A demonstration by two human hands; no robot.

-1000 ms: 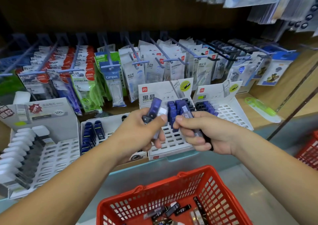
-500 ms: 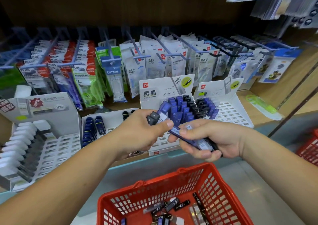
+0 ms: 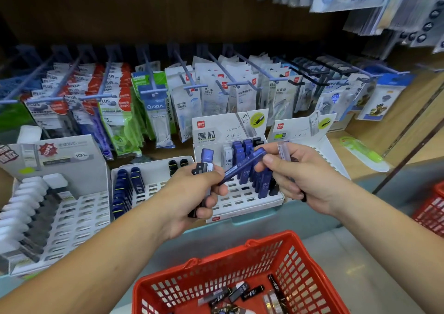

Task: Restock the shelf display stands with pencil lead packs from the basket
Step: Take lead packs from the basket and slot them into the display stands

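At the left of the frame, a grey display stand [image 3: 60,217] holds rows of white-capped packs. Just beside it, a white stand [image 3: 149,188] carries dark blue ones. The left hand [image 3: 192,193] is clenched round a bundle of lead packs [image 3: 206,157], with blue and black caps poking above the fist. A slanted blue pack [image 3: 242,166] bridges both hands in front of the middle stand [image 3: 240,203], which is partly filled with blue HB packs. The blue pack's lower end meets the left thumb. Its upper end is pinched by the right hand [image 3: 305,174], which also grips a clear pack [image 3: 283,151]. At bottom centre, the red basket [image 3: 240,265] holds loose packs [image 3: 242,292].
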